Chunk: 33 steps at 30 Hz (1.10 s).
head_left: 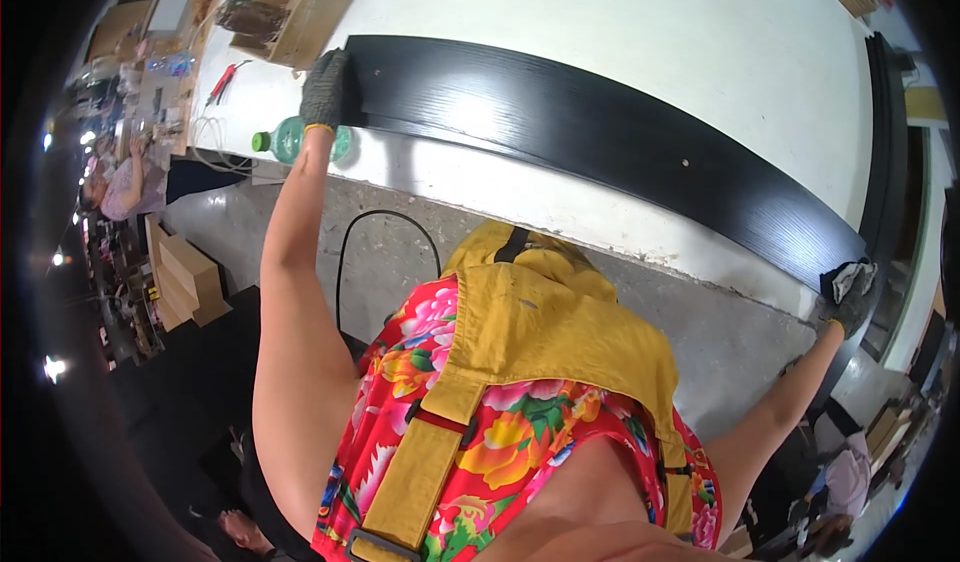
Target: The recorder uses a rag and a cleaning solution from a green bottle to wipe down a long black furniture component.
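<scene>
Along the near edge of a white table (700,52), a long black board (560,112) stretches between a gloved left hand (325,92) at one end and a gloved right hand (850,307) at the other; whether either grip clamps it cannot be told. A green-capped bottle (286,141) lies near the left hand.

A green-capped bottle (287,142) lies near a red tool (223,85), perhaps a cutter.

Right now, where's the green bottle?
Head view, left side: the bottle is at the white table's near edge, just below the left hand, partly hidden by the wrist.
</scene>
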Available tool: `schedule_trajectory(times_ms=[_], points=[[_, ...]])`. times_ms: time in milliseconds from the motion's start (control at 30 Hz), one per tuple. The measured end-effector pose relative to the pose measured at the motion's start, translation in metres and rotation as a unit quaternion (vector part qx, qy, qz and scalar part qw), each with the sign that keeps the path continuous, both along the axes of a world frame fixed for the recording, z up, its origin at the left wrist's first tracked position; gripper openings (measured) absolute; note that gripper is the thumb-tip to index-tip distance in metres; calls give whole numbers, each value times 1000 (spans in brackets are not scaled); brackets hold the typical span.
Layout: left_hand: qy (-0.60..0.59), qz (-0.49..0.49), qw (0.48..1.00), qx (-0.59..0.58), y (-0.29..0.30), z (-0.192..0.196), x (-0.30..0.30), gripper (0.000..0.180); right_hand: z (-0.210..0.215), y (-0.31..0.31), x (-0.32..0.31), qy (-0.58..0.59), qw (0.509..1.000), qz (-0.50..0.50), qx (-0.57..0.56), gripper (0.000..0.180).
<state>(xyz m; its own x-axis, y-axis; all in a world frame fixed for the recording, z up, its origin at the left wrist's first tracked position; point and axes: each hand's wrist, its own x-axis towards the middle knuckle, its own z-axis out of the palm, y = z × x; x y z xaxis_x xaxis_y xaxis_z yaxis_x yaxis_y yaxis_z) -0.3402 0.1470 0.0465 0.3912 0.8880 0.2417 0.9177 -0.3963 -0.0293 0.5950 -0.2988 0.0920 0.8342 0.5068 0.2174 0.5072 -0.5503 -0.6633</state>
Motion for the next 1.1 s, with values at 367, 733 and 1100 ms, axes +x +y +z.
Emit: schedule_trajectory(times_ms=[367, 733, 1100], points=[[-446, 132, 833, -301, 57, 28, 6, 60, 15, -45, -77, 67, 991, -115, -14, 59], [-252, 81, 954, -143, 116, 16, 69, 48, -2, -63, -56, 64, 989, -135, 14, 59], [-158, -24, 987, 24, 110, 18, 53, 34, -8, -44, -68, 32, 980, -196, 33, 60]])
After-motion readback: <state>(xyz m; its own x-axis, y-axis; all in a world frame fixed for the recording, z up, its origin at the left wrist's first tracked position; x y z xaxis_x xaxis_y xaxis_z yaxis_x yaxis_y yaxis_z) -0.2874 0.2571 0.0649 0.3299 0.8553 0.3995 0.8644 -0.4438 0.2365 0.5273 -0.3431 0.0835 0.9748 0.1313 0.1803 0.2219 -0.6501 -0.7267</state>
